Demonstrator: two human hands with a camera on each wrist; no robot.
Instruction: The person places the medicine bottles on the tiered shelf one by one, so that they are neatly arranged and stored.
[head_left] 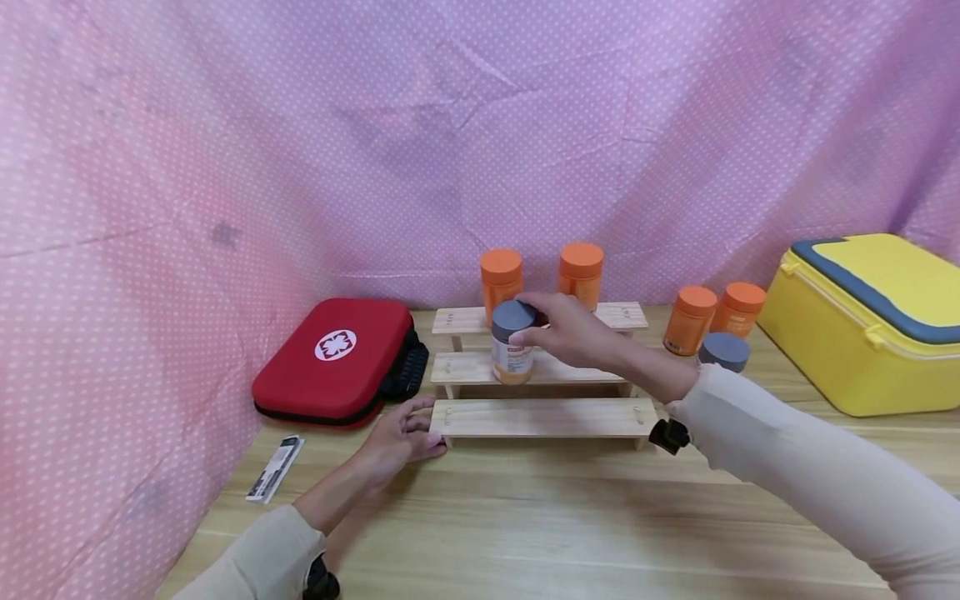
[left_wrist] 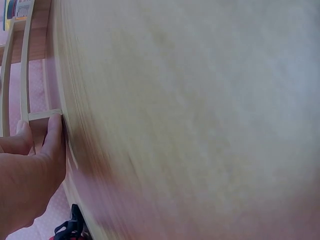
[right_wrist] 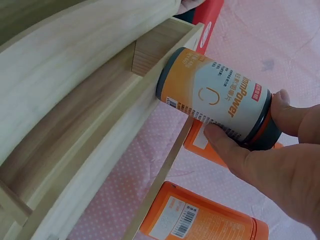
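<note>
My right hand [head_left: 566, 329] grips a grey-capped supplement jar [head_left: 513, 354] by its lid, thumb on one side and fingers on the other. The jar is upright, its base at the left part of the middle step of a three-step wooden rack [head_left: 543, 417]. In the right wrist view the jar's white and orange label [right_wrist: 220, 95] faces the camera. My left hand [head_left: 401, 437] holds the left end of the rack's lowest step; the left wrist view shows thumb and fingertips [left_wrist: 54, 122] around its end support. Two orange jars [head_left: 501, 279] [head_left: 581, 271] stand on the top step.
Right of the rack stand two more orange jars [head_left: 690, 321] [head_left: 738, 310] and another grey-capped jar [head_left: 723, 352], partly behind the right sleeve. A yellow box [head_left: 847, 350] is at far right. A red first-aid case [head_left: 330, 367] and a white packet [head_left: 275, 469] lie left.
</note>
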